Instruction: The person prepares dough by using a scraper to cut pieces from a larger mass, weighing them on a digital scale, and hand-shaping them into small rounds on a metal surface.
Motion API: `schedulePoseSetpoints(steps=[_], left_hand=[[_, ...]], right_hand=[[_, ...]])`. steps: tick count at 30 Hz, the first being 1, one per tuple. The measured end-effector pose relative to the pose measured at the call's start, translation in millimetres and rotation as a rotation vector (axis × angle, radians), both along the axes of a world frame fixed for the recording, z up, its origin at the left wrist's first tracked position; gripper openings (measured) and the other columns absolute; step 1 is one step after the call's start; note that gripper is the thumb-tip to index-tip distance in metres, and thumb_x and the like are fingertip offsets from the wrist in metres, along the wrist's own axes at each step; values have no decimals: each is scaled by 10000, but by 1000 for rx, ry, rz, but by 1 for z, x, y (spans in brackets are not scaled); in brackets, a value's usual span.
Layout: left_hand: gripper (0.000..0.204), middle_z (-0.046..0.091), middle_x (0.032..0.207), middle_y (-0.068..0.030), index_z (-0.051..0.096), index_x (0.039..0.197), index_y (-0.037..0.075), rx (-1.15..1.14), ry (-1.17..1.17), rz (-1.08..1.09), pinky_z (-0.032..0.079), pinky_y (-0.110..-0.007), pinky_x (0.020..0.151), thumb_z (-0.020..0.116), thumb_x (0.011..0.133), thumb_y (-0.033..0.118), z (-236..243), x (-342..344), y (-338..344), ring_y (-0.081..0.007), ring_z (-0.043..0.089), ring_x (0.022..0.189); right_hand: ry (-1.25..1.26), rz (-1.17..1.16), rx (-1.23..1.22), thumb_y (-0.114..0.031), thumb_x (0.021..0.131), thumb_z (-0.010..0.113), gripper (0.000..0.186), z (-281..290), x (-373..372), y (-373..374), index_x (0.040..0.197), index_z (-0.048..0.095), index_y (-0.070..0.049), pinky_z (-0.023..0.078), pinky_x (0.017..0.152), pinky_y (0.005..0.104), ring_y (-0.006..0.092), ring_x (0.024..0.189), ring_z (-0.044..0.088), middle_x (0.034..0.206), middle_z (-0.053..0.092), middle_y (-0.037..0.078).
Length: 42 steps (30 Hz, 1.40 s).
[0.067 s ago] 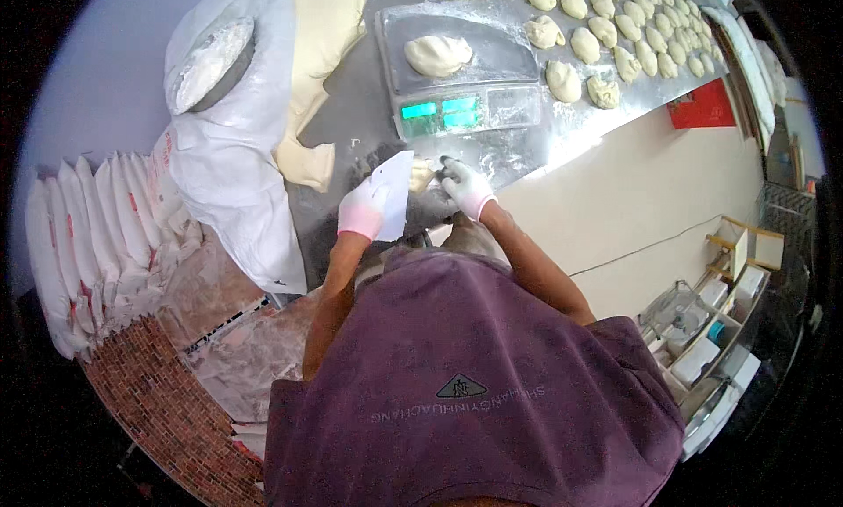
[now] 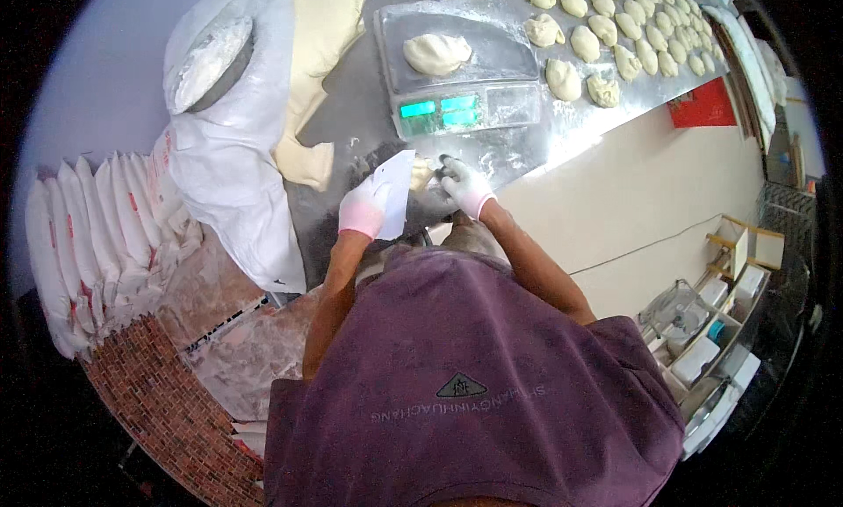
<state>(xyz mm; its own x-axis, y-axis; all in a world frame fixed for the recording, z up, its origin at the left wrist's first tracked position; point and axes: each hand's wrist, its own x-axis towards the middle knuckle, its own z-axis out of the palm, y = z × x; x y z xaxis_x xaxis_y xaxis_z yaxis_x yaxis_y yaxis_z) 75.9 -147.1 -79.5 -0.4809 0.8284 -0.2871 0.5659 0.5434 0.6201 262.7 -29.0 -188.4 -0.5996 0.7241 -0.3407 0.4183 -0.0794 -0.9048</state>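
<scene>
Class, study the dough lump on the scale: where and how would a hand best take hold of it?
Probably by its rounded left and right ends, cupped from above and the near side: the dough lump is longer from side to side, with no other dough touching it on the scale. The right hand seems likelier, since the left hand holds a flat white sheet.
</scene>
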Motion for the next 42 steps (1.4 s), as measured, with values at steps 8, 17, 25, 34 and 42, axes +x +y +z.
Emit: schedulePoseSetpoints(steps=[8, 17, 25, 34, 42], left_hand=[[362, 604, 951, -216, 582, 1020, 65, -48, 131, -121, 439, -490, 762, 431, 857, 351, 3, 8, 10, -393, 569, 890], [283, 613, 872, -210, 605, 900, 44, 20, 156, -100, 465, -462, 708, 484, 836, 292, -49, 21, 20, -388, 583, 822], [229, 612, 872, -220, 608, 1002, -1, 327, -266, 152, 482, -356, 712, 539, 831, 136, 17, 32, 17, -317, 617, 816], [298, 602, 997, -77, 563, 1061, -61, 584, -490, 625, 412, -284, 831, 543, 863, 161, 18, -19, 13, -149, 540, 909], [318, 616, 941, -94, 569, 1036, -75, 422, -371, 584, 436, -310, 755, 535, 863, 189, 30, -41, 0, -180, 559, 841]], right_hand=[[-53, 102, -57, -98, 814, 525, 500, -7, 7, 2, 1286, 409, 17, 476, 740, 288, 192, 829, 594, 978, 620, 138], [-89, 98, 95, -166, 729, 595, 449, 18, -14, -7, 1150, 520, -29, 456, 802, 380, 321, 894, 580, 899, 614, 183], [329, -211, -288, -107, 825, 548, 186, 39, -4, 18, 972, 606, -9, 472, 680, 269, 136, 729, 583, 806, 636, 57], [78, -4, 858, -188, 762, 570, 385, 124, -63, 145, 1108, 546, -21, 433, 871, 368, 323, 1026, 535, 1075, 572, 190], [-97, -27, 998, -221, 755, 619, 512, 111, -41, 130, 1200, 478, -9, 352, 984, 394, 336, 1183, 429, 1232, 475, 206]])
